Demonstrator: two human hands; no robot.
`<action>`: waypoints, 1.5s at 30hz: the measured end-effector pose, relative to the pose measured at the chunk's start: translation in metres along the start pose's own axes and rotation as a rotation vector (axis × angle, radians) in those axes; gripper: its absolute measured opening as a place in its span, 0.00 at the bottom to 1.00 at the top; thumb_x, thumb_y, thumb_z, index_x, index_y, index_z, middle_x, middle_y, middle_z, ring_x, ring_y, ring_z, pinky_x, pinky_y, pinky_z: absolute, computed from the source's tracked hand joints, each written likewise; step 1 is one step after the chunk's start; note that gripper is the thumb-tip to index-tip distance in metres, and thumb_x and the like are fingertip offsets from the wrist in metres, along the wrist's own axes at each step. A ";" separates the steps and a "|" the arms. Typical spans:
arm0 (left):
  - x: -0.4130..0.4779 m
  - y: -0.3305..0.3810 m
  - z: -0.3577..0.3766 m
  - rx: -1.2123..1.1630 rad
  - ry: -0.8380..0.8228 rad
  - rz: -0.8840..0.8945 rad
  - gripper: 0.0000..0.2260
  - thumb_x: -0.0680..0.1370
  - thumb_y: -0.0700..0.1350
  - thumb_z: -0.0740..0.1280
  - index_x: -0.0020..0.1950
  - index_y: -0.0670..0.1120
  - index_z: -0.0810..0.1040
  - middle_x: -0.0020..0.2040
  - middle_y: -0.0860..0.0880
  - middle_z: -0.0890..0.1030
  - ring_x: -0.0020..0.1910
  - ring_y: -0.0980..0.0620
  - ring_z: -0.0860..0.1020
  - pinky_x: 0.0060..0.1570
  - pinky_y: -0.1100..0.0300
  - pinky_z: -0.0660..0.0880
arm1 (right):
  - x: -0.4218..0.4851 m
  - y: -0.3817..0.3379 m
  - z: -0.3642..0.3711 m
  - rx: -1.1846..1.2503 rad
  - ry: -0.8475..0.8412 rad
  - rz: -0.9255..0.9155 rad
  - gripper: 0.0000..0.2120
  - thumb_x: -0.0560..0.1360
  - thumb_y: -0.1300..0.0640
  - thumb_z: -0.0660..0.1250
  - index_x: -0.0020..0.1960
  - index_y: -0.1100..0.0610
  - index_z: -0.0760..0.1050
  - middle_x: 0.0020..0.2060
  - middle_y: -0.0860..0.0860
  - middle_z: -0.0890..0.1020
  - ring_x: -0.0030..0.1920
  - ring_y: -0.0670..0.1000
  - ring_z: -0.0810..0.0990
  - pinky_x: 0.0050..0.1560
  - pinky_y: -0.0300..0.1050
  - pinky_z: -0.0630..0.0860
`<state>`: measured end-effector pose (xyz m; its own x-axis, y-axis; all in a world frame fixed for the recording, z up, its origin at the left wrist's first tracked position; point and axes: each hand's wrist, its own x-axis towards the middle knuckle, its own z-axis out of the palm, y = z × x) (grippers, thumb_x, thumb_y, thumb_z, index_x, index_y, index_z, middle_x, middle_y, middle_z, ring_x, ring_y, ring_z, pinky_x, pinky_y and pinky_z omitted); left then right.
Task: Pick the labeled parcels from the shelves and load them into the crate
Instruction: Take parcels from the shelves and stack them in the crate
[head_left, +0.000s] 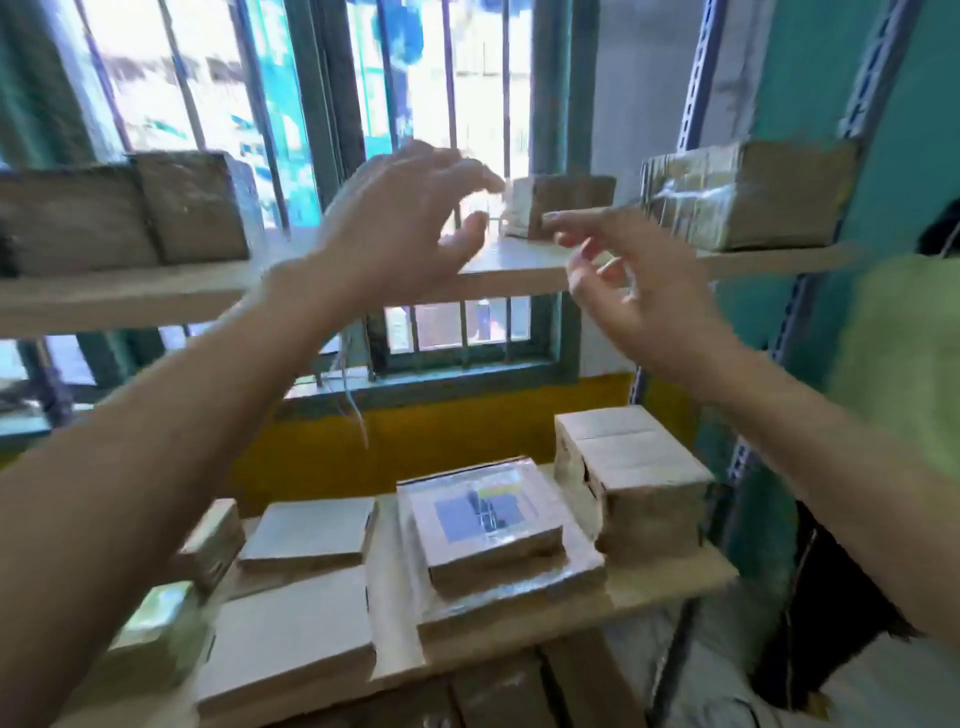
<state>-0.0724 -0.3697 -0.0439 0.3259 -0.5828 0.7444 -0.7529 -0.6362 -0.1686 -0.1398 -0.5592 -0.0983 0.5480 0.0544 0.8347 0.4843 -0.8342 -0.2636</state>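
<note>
Both my hands are raised in front of the upper shelf (514, 273). My left hand (400, 223) is open, its fingers curved and spread, just left of a small brown parcel (563, 205) standing on that shelf. My right hand (639, 286) is open too, fingers apart, just below and in front of the same parcel. Neither hand touches it. On the lower shelf (660, 587) lies a flat parcel with a blue and white label (485, 512), stacked on a wider taped one (519, 597). No crate is in view.
Brown parcels (119, 213) stand at the upper shelf's left and a taped one (748, 195) at its right. The lower shelf holds a cube box (634, 478) and flat boxes (306, 530). A barred window (457, 104) is behind; a blue metal upright (701, 93) stands right.
</note>
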 end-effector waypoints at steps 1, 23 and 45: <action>0.006 -0.013 -0.002 0.002 -0.029 -0.025 0.15 0.78 0.48 0.59 0.63 0.48 0.74 0.62 0.45 0.77 0.61 0.44 0.72 0.62 0.51 0.65 | 0.016 0.000 0.002 -0.051 -0.026 0.022 0.15 0.76 0.54 0.60 0.62 0.51 0.72 0.56 0.49 0.76 0.52 0.47 0.75 0.50 0.41 0.75; 0.153 -0.108 0.123 0.133 -0.461 -0.185 0.26 0.78 0.50 0.63 0.73 0.52 0.58 0.64 0.47 0.76 0.60 0.44 0.75 0.58 0.50 0.71 | 0.228 0.187 0.069 -0.481 -0.502 0.308 0.42 0.70 0.32 0.61 0.75 0.52 0.51 0.75 0.57 0.55 0.73 0.62 0.57 0.70 0.60 0.60; 0.138 -0.145 0.129 -0.756 -0.583 -0.887 0.21 0.77 0.64 0.50 0.60 0.54 0.70 0.66 0.41 0.70 0.52 0.46 0.76 0.55 0.48 0.71 | 0.227 0.134 0.061 -0.026 -0.644 0.041 0.21 0.69 0.32 0.54 0.48 0.47 0.72 0.41 0.43 0.76 0.41 0.42 0.75 0.36 0.36 0.68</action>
<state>0.1558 -0.4229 -0.0005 0.9300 -0.3675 -0.0063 -0.2261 -0.5857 0.7784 0.0908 -0.6251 0.0262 0.8691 0.3338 0.3649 0.4422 -0.8551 -0.2708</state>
